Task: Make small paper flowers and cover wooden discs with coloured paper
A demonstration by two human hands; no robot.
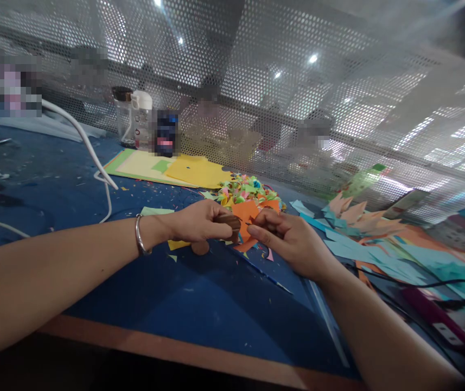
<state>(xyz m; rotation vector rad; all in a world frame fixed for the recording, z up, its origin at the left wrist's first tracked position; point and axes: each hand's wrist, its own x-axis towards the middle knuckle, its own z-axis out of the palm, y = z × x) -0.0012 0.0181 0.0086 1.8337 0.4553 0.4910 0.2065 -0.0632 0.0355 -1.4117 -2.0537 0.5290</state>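
Observation:
A small sheet of orange paper (245, 213) stands between my hands above the blue table. My left hand (202, 220), with a silver bangle at its wrist, has its fingers curled and closed at the paper's left edge. Its fingertips are in shade. My right hand (287, 236) pinches the paper's right edge between thumb and forefinger. A tiny dark bit shows at that pinch, too small to name. Beneath the hands lies a thin blue stick (271, 276) with a pointed end. Behind the paper is a heap of colourful paper scraps (252, 190).
Yellow sheets (197, 169), two bottles (142, 122) and a blurred phone-like thing (166, 133) stand or lie at the back. Light-blue strips (374, 255), peach folded-paper points (348, 209) and a purple power strip (435, 315) are at right. A white cable (81, 130) crosses the left.

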